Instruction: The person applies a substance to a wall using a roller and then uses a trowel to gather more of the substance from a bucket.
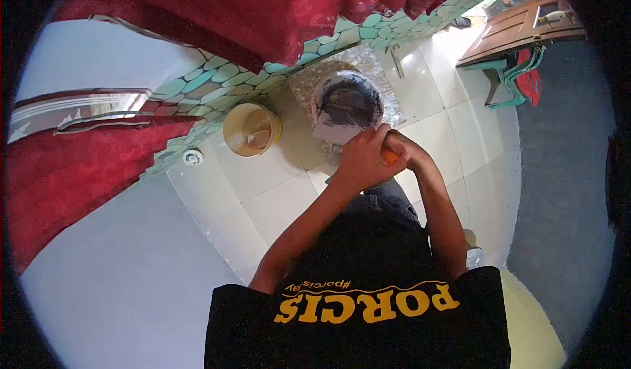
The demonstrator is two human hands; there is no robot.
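Note:
My left hand (363,157) and my right hand (409,151) meet in front of my body, just over the near rim of a bucket (320,103). Dark grey material coats the inside of this bucket. An orange handle (390,157) shows between my hands, with the closed fingers of my right hand around it. The tool's working end cannot be made out. My left fingers are bent and pressed close to the right hand, and what they hold is hidden.
The bucket stands on a stained board (392,101). To its left is a yellowish bucket (252,130). A small round white object (192,157) lies near the wall. Red curtains (282,21) hang ahead. A green chair (505,80) and brown door (513,30) are at right.

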